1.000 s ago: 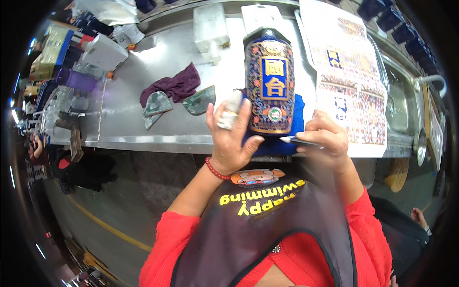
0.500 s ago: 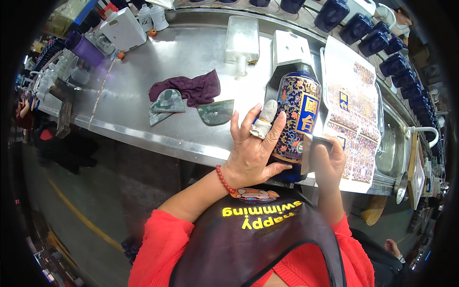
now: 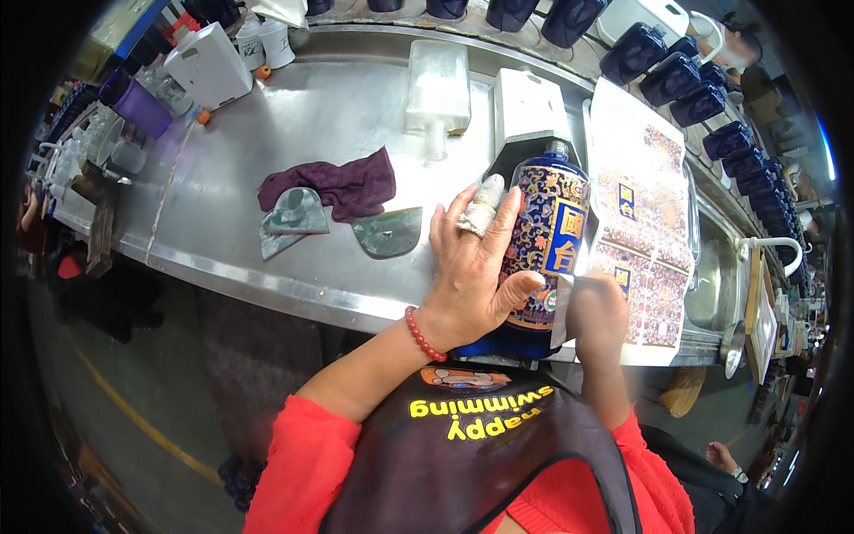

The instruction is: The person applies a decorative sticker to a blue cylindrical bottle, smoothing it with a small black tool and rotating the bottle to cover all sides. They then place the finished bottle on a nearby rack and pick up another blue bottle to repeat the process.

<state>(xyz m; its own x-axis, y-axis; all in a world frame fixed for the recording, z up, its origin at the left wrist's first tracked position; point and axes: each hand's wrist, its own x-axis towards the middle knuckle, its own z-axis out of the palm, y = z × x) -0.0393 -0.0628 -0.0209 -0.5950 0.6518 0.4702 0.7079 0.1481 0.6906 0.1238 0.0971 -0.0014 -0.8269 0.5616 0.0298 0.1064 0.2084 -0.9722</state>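
A dark blue glass bottle (image 3: 534, 343) with a colourful floral decal sleeve (image 3: 532, 214) leans on a dark rest, its neck pointing away from me. My left hand (image 3: 463, 276) grips the bottle along its left side, thumb on the front near the base. One of its fingers is wrapped in a whitish cloth cover (image 3: 481, 206). At the bottle's lower right is my right hand (image 3: 598, 311), smeared by motion. From its fingers a thin pale flat piece (image 3: 560, 311), scraper-like, stands against the decal; its full shape is hidden.
Left of the bottle lie a purple cloth (image 3: 356, 185) and greenish half-round scrapers (image 3: 389, 233) on the steel table (image 3: 222, 160). Printed decal sheets (image 3: 654, 160) are at the right, beside a sink (image 3: 709, 276). A clear bottle (image 3: 438, 84) and several blue bottles (image 3: 633, 52) stand behind.
The bottle has shifted slightly toward me and left in view. My right hand has moved down a little along the bottle's right side and is now blurred; my left thumb has risen onto the decal.
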